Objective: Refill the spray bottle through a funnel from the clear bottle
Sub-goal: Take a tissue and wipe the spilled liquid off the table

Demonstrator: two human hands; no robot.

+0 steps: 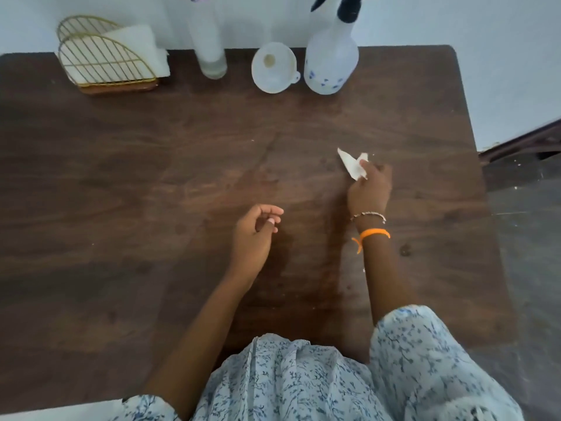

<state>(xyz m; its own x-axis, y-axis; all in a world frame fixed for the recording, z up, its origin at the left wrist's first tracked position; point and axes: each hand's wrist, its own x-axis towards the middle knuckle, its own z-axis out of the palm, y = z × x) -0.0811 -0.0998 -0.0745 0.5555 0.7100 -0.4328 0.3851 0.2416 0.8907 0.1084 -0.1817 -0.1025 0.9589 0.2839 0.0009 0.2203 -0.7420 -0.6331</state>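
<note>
**Right hand pinches a tissue; the bottles stand at the far edge of the table**

The spray bottle (pixel 331 59) stands upright at the far edge of the wooden table (pixel 151 177), and its dark trigger head is on top. Just left of the spray bottle lies the white funnel (pixel 274 67), mouth toward the camera, with its small tab almost touching the bottle's base. Further left of the spray bottle stands the tall clear bottle (pixel 208 41), upright; its top is cut off by the frame. Far to the left of the spray bottle is a gold wire napkin holder (pixel 104 65) with white napkins inside.

Nearer to the person than the spray bottle, and slightly to its right, the right hand (pixel 369 189) pinches a small crumpled white tissue (pixel 353 165) between curled fingers, low over the table. The left hand (pixel 253 238) is well apart from the spray bottle, toward the person; its fingers are loosely curled and it holds nothing.
</note>
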